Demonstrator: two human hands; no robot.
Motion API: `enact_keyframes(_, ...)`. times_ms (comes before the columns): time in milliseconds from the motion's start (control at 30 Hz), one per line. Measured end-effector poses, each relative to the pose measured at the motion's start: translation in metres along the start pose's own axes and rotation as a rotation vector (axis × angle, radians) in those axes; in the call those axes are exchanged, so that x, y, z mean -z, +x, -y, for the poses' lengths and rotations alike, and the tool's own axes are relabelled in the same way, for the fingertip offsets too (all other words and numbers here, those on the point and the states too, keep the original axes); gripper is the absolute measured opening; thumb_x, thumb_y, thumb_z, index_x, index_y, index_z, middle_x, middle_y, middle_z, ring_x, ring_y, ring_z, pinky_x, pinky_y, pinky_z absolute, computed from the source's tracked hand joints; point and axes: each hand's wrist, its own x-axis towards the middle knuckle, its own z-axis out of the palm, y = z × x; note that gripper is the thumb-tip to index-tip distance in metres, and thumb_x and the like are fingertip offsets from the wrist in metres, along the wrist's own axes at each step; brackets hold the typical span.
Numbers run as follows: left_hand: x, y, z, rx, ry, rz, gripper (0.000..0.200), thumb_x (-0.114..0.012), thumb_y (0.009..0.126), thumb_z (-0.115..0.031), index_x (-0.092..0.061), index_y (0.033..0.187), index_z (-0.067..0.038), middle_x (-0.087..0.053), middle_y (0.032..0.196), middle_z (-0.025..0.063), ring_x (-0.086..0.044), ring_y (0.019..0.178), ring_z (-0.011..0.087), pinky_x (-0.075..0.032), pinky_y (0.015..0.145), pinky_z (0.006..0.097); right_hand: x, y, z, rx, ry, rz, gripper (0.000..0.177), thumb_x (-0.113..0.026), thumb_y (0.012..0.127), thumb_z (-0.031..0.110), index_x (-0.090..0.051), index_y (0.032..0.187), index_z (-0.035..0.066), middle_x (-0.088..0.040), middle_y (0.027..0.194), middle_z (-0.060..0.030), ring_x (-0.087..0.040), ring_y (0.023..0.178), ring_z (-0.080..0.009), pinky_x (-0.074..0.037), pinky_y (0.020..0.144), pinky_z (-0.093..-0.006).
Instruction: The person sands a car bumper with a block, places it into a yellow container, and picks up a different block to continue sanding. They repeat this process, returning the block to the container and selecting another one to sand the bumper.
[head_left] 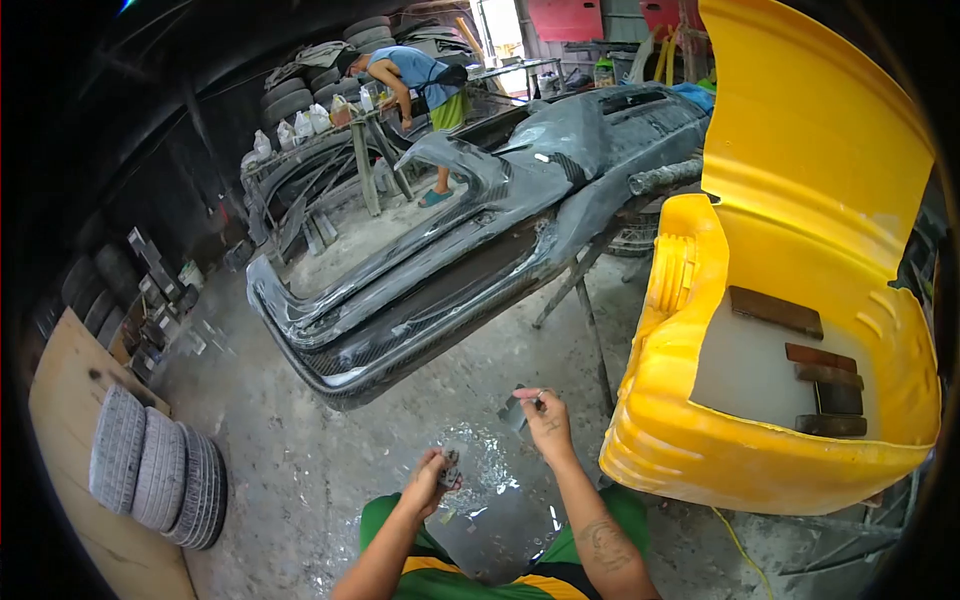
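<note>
1. Nearest of all, just behind the hands, is the person's green and yellow clothing [385, 525], with both bare forearms reaching forward over it.
2. The right hand [546, 422] is closed in a pinch, thumb and fingers on a thin grey piece [512, 412] that sticks out to the left of the fingertips.
3. The left hand [428, 482], lower and a little apart from the right hand, is curled around a small dark item [452, 468] with a spot of red; too little of it shows to say what it is.
4. Below and between the two hands, the grey floor [300, 480] has a shiny, wet-looking patch.
5. To the right of the right hand stands a cut-open yellow container [650, 440], holding cloudy liquid [735, 370] and several dark blocks [840, 397].
6. Ahead of both hands, well clear of them, a long grey car-body part [500, 225] rests on a stand.
7. Well to the left of the left hand, three dusty tyres [160, 470] lean by a wooden board [75, 385].
8. Far beyond the hands, another person [420, 80] bends beside a surface [340, 130] bearing bags and bottles.
</note>
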Motion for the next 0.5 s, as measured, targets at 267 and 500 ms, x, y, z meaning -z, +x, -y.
enact_keyframes(267,-0.136,-0.077,-0.230,-1.435,1.225,0.211,0.037,-0.076,0.081,-0.003,-0.064,0.116,0.000,-0.067,0.105,0.0132,-0.067,0.088,0.0209,-0.053,0.075,0.0319,-0.020,0.042,0.075,0.020,0.267,0.137,0.040,-0.074,0.093,0.029,-0.069,0.119,0.000,-0.059,0.114,-0.0037,-0.057,0.097,-0.0119,-0.045,0.086,-0.0254)
enact_keyframes(500,-0.261,-0.024,-0.309,-1.717,1.822,0.453,0.022,-0.065,0.080,-0.004,-0.058,0.102,-0.003,-0.066,0.104,0.0107,-0.057,0.095,0.0292,-0.049,0.084,0.0395,-0.055,0.059,0.118,0.039,0.650,0.384,0.055,-0.072,0.094,0.035,-0.056,0.134,0.000,-0.058,0.127,-0.0040,-0.052,0.116,-0.0145,-0.038,0.104,-0.0320)
